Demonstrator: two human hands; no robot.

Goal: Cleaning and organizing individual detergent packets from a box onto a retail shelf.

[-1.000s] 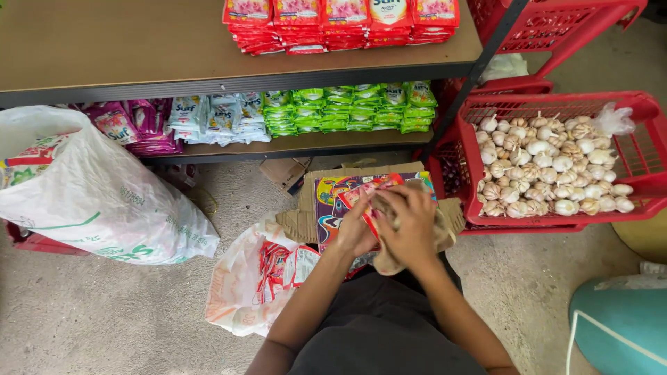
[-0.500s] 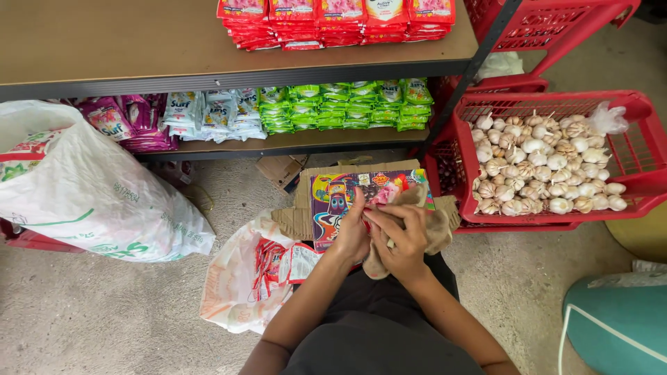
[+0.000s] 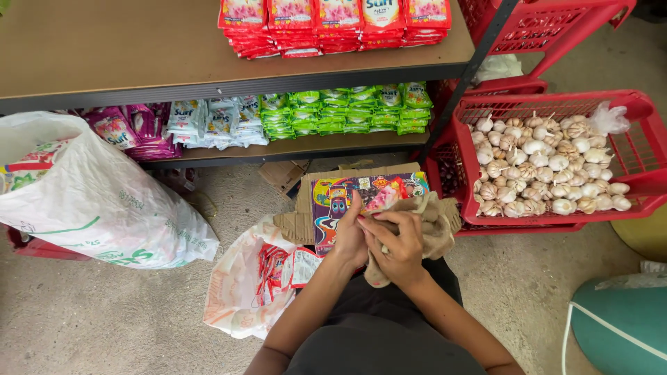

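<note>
Head view, looking down at a seated person's lap. Both hands meet over a cardboard box (image 3: 333,208) on the floor. The left hand (image 3: 349,238) is closed around a small pink packet (image 3: 383,198), pinching its lower end. The right hand (image 3: 397,244) curls its fingers against the left and touches the same packet; how firmly it grips cannot be told. A beige cloth (image 3: 434,226) lies under the hands. To the right, a red basket (image 3: 646,182) holds garlic (image 3: 542,167). A white sack (image 3: 90,201) lies left, under a shelf (image 3: 139,42) of sachets (image 3: 333,24).
</note>
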